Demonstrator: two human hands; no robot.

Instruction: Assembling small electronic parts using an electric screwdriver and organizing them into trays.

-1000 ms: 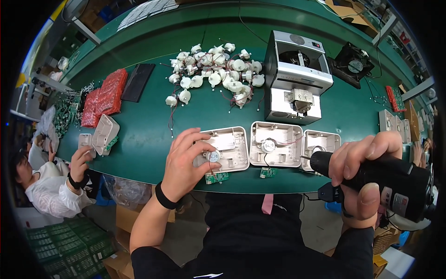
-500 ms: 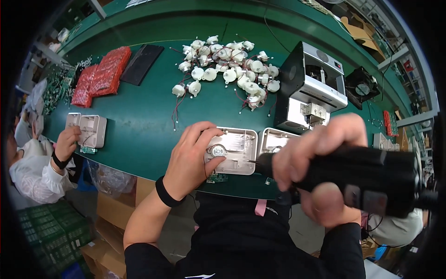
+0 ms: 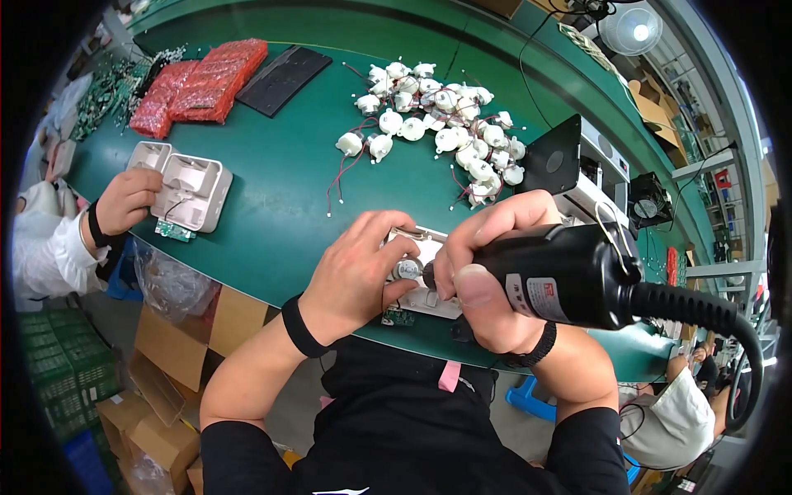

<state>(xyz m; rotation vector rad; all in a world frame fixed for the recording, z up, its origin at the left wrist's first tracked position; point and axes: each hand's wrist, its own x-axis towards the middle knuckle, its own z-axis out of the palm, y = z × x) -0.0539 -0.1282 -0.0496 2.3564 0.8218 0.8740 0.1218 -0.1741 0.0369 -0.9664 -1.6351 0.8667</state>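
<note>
Black plastic electric screwdriver (image 3: 553, 276) – clenched in the right hand (image 3: 491, 276) – reaches in over the right side of the off-white plastic housing (image 3: 429, 306). Toward that housing's left end sits a round silver metal motor (image 3: 407, 269), grasped between thumb and forefinger of the left hand (image 3: 359, 268). Just at the housing's near edge lies a small green circuit board (image 3: 399, 318); beyond the housing, a heap of white round plastic-cased parts (image 3: 450, 124).

- The left hand (image 3: 355, 272) pinches a round motor (image 3: 407, 269) in a white case (image 3: 433, 305).
- The right hand (image 3: 492, 320) holds a black driver (image 3: 540, 268) by it.
- White parts (image 3: 446, 139) lie heaped on the green bench (image 3: 272, 206).
</note>
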